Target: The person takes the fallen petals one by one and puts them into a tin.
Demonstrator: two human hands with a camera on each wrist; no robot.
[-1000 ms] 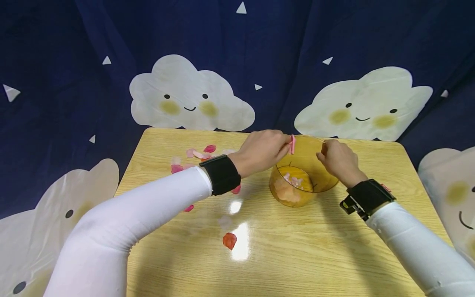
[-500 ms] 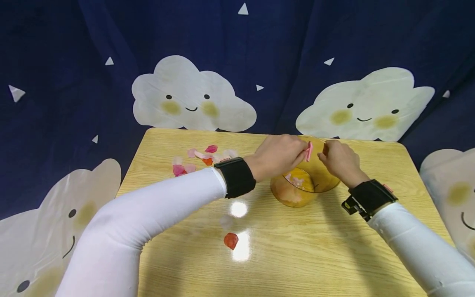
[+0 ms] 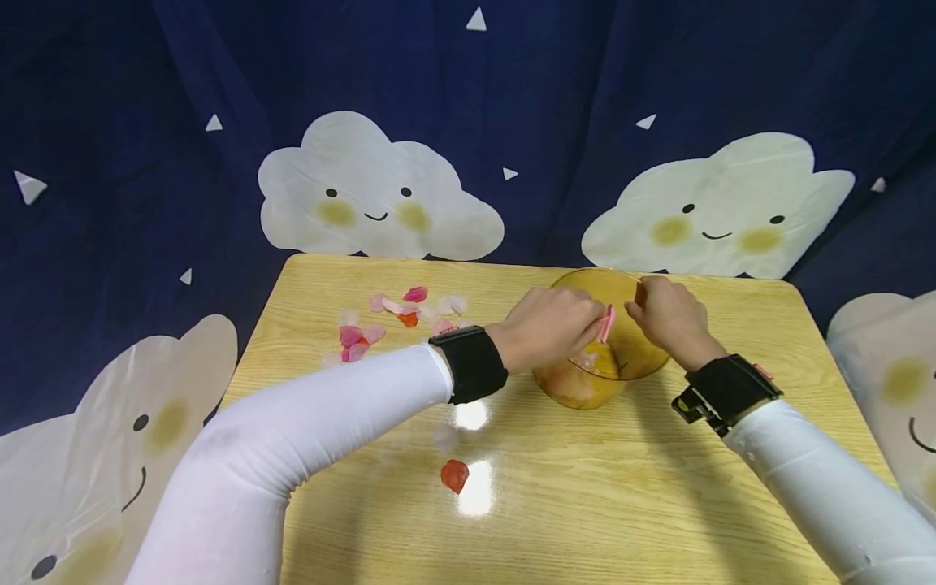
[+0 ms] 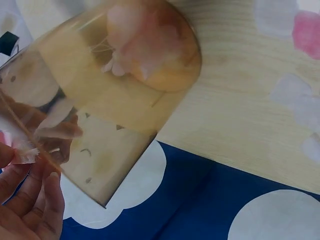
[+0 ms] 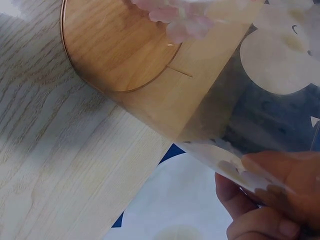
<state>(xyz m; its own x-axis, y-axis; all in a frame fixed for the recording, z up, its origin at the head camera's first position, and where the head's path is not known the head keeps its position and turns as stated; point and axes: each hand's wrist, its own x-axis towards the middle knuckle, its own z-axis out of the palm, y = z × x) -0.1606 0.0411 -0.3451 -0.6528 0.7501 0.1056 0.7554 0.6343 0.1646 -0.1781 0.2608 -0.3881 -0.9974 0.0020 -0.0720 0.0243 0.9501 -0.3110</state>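
Note:
A clear amber cylinder-shaped container (image 3: 585, 394) with an open top stands on the table, and pink petals (image 5: 182, 22) lie at its bottom. My left hand (image 3: 548, 325) is over the near left part of its rim, pinching a pink petal (image 3: 606, 323). In the left wrist view, the fingertips of the left hand (image 4: 32, 200) are close to the rim, and the petal's whitish edge shows between them. At the right of the rim, my right hand (image 3: 669, 317) grips the wall, with thumb and curled fingers (image 5: 255, 220) on either side of it.
Loose pink, white and red petals (image 3: 351, 335) are scattered over the left part of the wooden table (image 3: 585, 504). A single red petal (image 3: 454, 476) lies nearer the front, with a pale one (image 3: 445, 439) behind it. A dark blue cloud-print curtain (image 3: 541, 97) hangs behind the table.
With the pink petal, my left hand has moved right, from the container's left side to over its opening, then a little lower. My right hand has stayed at the rim.

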